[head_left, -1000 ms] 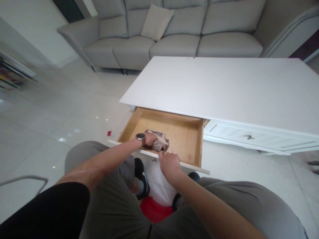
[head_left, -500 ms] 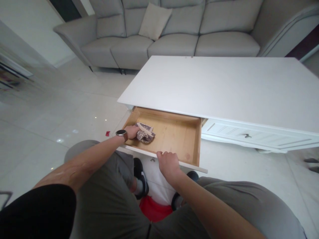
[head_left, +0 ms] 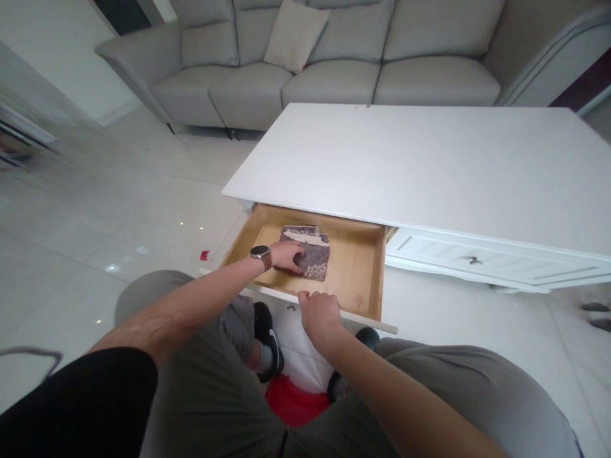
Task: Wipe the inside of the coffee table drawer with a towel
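A wooden drawer [head_left: 356, 264] stands pulled out of a white coffee table [head_left: 429, 168]. Inside it lies a patterned brown book [head_left: 312, 253], flat on the drawer bottom toward the left. My left hand [head_left: 287, 256], with a watch on the wrist, rests on the book with fingers curled round its near edge. My right hand [head_left: 319, 312] is closed over the white front edge of the drawer, near its middle. I am sitting, with my knees on either side of the drawer.
A grey sofa [head_left: 334, 57] with a beige cushion [head_left: 291, 32] stands beyond the table. A second, shut drawer [head_left: 472, 261] is to the right. The floor is glossy white tile, with a small red scrap [head_left: 204, 255] at left.
My left hand has brought the book from the drawer's left near corner toward the middle and laid it flat. My right hand stays on the drawer front.
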A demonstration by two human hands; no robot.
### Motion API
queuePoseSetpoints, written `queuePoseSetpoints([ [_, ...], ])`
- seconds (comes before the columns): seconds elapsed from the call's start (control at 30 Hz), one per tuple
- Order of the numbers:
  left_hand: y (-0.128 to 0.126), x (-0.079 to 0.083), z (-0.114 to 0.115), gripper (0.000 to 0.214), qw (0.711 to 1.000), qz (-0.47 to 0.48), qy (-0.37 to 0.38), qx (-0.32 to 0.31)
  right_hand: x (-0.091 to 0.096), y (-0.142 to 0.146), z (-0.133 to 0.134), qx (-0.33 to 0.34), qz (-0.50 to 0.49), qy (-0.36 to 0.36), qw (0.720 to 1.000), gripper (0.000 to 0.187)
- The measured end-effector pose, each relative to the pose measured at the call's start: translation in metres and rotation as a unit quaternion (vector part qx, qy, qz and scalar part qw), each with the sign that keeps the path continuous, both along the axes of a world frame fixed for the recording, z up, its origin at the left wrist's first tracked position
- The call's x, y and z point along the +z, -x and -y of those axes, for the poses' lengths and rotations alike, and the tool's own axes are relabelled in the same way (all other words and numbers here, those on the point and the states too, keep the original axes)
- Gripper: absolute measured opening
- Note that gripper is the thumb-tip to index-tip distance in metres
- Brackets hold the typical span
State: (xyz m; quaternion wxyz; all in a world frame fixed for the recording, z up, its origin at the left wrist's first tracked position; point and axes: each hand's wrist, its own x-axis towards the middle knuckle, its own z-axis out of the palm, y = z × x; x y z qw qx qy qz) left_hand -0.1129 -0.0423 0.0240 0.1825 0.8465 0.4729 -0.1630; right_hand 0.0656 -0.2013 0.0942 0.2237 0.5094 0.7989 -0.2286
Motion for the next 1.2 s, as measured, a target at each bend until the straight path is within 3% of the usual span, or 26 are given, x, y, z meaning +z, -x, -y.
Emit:
queuePoseSetpoints([
  [0.1,-0.001,-0.023,-0.01,0.078,0.999,0.031,0.013,-0.022,0.0,0.001,0.0,-0.002,-0.003,0.0,1.0,0.047],
  [0.23,-0.002,-0.048,-0.018,0.107,0.996,-0.011,0.068,-0.058,-0.001,0.001,0.0,0.001,-0.004,0.0,1.0,0.048],
  [0.4,-0.035,-0.062,-0.002,0.103,0.994,-0.003,0.075,-0.079,-0.002,0.002,-0.001,0.01,0.003,0.009,1.0,0.05],
  [0.67,-0.138,-0.078,0.038,0.097,0.986,0.097,0.091,-0.1,-0.003,0.005,0.002,0.006,0.029,-0.001,1.0,0.052],
  [0.8,-0.156,-0.085,0.043,0.098,0.982,0.149,0.066,-0.095,-0.003,0.005,0.003,-0.001,0.035,0.002,0.999,0.053],
  [1.0,-0.125,-0.079,0.034,0.109,0.988,0.079,0.074,-0.111,-0.001,0.001,0.002,0.007,0.015,-0.012,1.0,0.048],
  [1.2,-0.037,-0.077,0.022,0.118,0.996,0.007,0.077,-0.048,-0.002,0.0,0.002,0.017,0.017,-0.008,1.0,0.047],
])
